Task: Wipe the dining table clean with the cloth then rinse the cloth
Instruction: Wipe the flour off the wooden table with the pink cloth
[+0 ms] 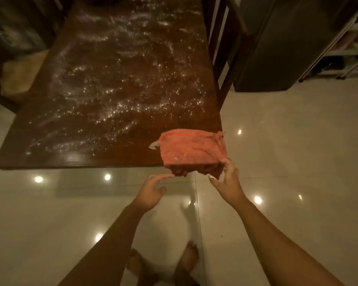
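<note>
The folded orange cloth (192, 149) lies at the near right corner of the dining table (56, 145), drooping over the near edge. The right hand (227, 182) pinches its hanging right corner. The left hand (153, 193) is open, fingertips just reaching the cloth's lower edge. White specks (120, 108) cover the tabletop.

Your forearms (277, 244) run out of the bottom edge and cover part of your bare feet (188, 255). The cloth (192, 151) hides the near right corner of the dining table (112, 89), whose far end is cut off at the top. Blur leaves it unclear whether your right hand (227, 182) pinches the cloth's lower edge or only touches it, and whether your left hand (151, 193) reaches it. The rack (351, 48) at right is cropped, its contents a smear.
</note>
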